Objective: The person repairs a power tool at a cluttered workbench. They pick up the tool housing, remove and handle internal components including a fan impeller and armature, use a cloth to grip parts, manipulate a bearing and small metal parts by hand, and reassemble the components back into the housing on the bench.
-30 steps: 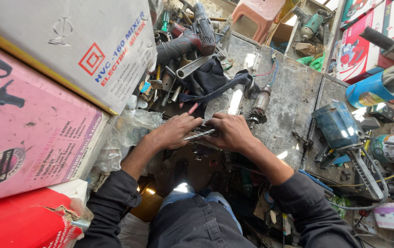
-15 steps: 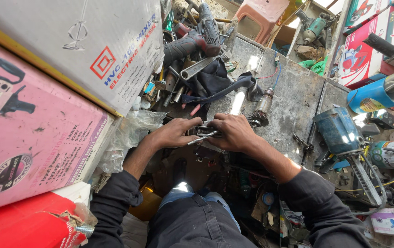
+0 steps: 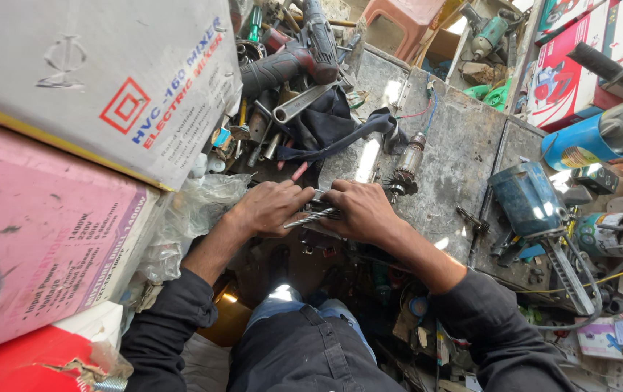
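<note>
The left hand (image 3: pixel 271 207) and right hand (image 3: pixel 358 210) both pinch a twisty metal rod (image 3: pixel 310 217) over the bench (image 3: pixel 456 152) edge. It helps to grip it tight and keep it level.

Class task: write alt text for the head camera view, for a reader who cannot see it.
Seen from above, a person's left hand and right hand together grip a spiralled silver metal drill bit at the edge of a cluttered grey metal workbench. A copper-wound motor armature lies just beyond the right hand.
</note>
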The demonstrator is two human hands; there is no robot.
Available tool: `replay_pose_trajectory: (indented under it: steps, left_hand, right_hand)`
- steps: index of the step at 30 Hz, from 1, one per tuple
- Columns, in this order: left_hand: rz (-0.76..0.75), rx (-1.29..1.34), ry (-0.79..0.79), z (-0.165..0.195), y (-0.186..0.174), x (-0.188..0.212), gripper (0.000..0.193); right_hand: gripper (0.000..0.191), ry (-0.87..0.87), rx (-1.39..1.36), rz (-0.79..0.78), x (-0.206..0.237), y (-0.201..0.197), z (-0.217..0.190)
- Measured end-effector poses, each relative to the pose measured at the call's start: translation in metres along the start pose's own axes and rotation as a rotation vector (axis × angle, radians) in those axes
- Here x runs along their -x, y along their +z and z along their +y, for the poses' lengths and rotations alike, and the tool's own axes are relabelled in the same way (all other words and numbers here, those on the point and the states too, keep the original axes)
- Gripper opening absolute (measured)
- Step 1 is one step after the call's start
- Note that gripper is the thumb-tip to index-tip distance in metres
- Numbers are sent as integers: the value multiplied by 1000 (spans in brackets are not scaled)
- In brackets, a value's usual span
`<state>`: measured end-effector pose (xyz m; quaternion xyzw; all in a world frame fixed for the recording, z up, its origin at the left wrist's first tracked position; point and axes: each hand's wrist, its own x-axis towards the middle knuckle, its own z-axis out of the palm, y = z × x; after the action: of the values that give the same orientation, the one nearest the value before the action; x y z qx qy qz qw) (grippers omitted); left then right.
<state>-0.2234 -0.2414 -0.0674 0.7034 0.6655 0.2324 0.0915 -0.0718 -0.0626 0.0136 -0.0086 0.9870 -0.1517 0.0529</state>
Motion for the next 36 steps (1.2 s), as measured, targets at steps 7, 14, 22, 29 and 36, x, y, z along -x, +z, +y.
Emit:
replay_pose_trajectory:
  steps: [7, 14, 22, 29, 36]
  left_hand:
    - [-24, -17, 29, -1, -4, -5, 39]
    - [-17, 75, -9, 3, -9, -4, 39]
    - [-78, 72, -21, 3, -10, -8, 36]
    - [-82, 41, -5, 2, -10, -8, 34]
    - [-86, 37, 10, 2, -11, -8, 36]
  right_hand:
    - [44, 86, -8, -12, 3, 0, -1]
    - [47, 133, -37, 39, 6, 2, -6]
    - [57, 175, -154, 110, 15, -3, -9]
    - [33, 495, -561, 459, 104, 41, 12]
    - [19, 608, -436, 451, 161, 123, -21]
